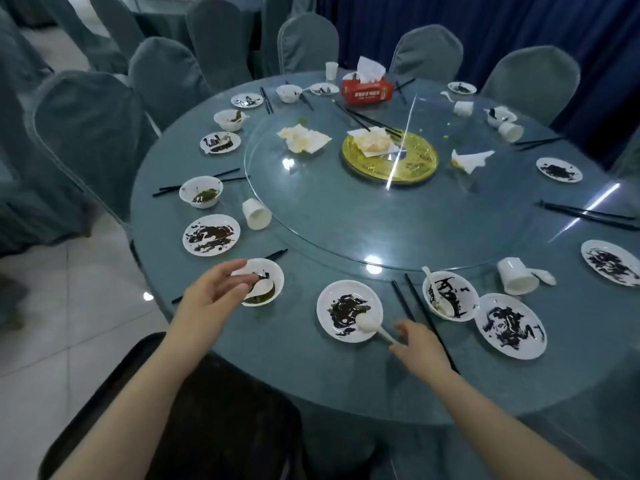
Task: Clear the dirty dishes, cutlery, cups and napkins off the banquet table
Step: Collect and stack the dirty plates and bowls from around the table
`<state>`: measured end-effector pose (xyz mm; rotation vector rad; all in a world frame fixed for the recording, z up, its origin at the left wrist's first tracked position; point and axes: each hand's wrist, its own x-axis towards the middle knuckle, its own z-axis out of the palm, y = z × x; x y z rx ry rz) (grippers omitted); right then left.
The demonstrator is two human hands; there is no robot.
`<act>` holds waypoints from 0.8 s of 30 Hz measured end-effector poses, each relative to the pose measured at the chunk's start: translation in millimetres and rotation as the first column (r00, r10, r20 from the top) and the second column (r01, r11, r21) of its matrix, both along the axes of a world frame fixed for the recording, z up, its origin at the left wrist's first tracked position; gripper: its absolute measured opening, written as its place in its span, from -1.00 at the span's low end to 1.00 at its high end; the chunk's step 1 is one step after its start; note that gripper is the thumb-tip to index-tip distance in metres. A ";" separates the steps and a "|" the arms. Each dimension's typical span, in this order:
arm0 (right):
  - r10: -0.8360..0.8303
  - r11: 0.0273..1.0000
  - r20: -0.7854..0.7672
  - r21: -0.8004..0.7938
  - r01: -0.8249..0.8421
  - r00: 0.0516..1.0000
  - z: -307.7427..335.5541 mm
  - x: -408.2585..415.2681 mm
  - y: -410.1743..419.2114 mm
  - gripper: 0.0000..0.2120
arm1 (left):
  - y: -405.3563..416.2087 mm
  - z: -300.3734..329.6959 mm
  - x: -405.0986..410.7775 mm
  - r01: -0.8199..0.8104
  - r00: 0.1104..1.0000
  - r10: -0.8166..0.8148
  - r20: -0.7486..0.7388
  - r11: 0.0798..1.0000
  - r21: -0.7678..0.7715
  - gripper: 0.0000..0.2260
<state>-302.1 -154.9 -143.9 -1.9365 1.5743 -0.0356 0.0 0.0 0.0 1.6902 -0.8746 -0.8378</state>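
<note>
1. Black tray (214,410) sits lowest in view, between the two forearms, against the near edge of the round table (294,368).
2. Beyond both hands lies the glass turntable (346,216), carrying crumpled napkins (303,138) and a red tissue box (367,91).
3. Left hand (211,292) reaches over a dirty bowl (272,278), fingers loosely curled at its near rim; whether it grips is unclear.
4. Right hand (419,344) pinches the handle of a white spoon (372,325) resting on the sauce-smeared plate (348,310) just left of it.
5. Black chopsticks (415,306) lie just beyond the right hand.
</note>
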 end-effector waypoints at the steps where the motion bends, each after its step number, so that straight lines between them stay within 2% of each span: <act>1: 0.012 0.999 -0.024 -0.036 -0.013 1.000 -5.0 -0.1 -1.5 -0.65 | -3.1 -8.5 -2.3 -0.006 0.999 0.007 -0.032 1.000 0.015 -0.72; 4: 0.031 0.995 -0.068 -0.088 -0.037 0.997 -11.1 4.0 -2.8 -0.87 | -8.8 -26.8 -11.0 -0.019 0.995 0.030 -0.098 0.993 0.116 -0.74; 6: 0.053 0.993 -0.056 -0.106 -0.059 0.997 -13.9 7.3 -4.9 -0.92 | -13.7 -38.2 -14.9 -0.026 0.992 0.047 -0.120 0.985 0.169 -0.76; 8: 0.015 0.991 0.030 -0.136 -0.011 0.999 -14.5 6.4 -7.1 -0.92 | -20.9 -45.0 -19.4 -0.034 0.988 0.063 -0.144 0.979 0.201 -0.78; 11: -0.221 0.966 0.207 -0.089 0.243 0.953 -12.7 3.4 -12.6 -0.89 | -32.1 -57.7 -27.9 -0.034 0.981 0.083 -0.174 0.962 0.269 -0.79; 13: -0.286 0.952 0.258 -0.033 0.304 0.923 -12.8 3.2 -18.7 -0.83 | -40.7 -65.5 -34.8 -0.033 0.975 0.098 -0.201 0.952 0.305 -0.79; 15: -0.232 0.967 0.245 -0.043 0.250 0.941 -11.6 8.2 -18.1 -0.73 | -43.9 -71.2 -39.7 -0.034 0.969 0.113 -0.221 0.942 0.333 -0.80; 17: -0.199 0.963 0.161 -0.150 0.223 0.967 -12.8 14.4 -15.5 -0.64 | -46.9 -77.3 -43.6 -0.040 0.964 0.128 -0.231 0.936 0.349 -0.81; 18: -0.206 0.954 0.137 -0.194 0.230 0.969 -14.0 17.8 -12.8 -0.67 | -47.3 -79.0 -45.1 -0.042 0.962 0.136 -0.238 0.931 0.364 -0.81; 20: -0.227 0.961 0.126 -0.131 0.243 0.966 -16.1 25.9 -7.8 -0.75 | -46.7 -81.9 -47.3 -0.055 0.954 0.162 -0.252 0.921 0.387 -0.82; 22: -0.243 0.970 0.077 0.029 0.242 0.967 -19.4 36.4 -4.2 -0.69 | -43.8 -85.4 -48.3 -0.061 0.950 0.177 -0.258 0.914 0.402 -0.82; 24: -0.267 0.961 0.061 0.090 0.261 0.962 -22.7 44.4 -2.9 -0.68 | -39.4 -88.0 -48.7 -0.062 0.948 0.184 -0.261 0.907 0.416 -0.82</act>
